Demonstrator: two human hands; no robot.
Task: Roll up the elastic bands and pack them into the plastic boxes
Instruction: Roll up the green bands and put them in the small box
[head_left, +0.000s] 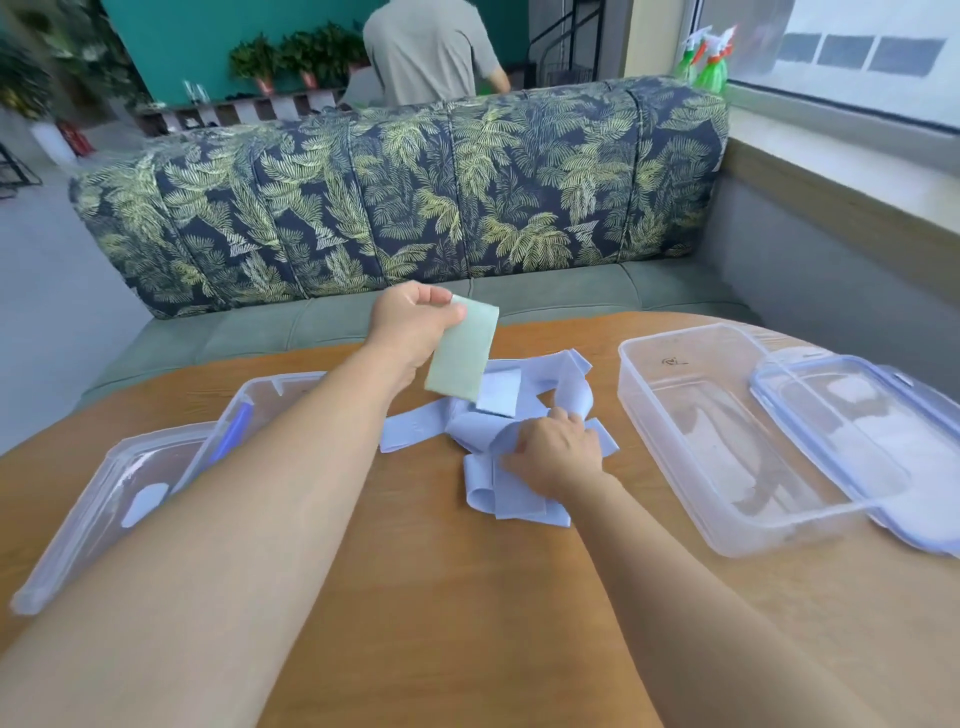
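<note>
Head view: both bare arms reach out over the wooden table (415, 597), with a leaf-print sofa (415, 197) on the far side.
Left hand (410, 325): it's up off the table, just past the far edge of the pile. The thumb and curled fingers pinch the top of a folded green band (462, 356), which hangs down flat.
Right hand (558, 452): palm down on the blue bands (519, 499), with the fingers curled into one of the loops, so it's gripping rather than just resting.
Blue bands: a loose tangle mid-table, sitting between the two boxes.
Right box (727, 441): clear plastic, open, on the right, with a blue-rimmed lid (857, 441) leaning on its right side.
Left box (124, 499): clear plastic on the left, partly hidden behind the left forearm. Honestly can't tell box from lid there.
</note>
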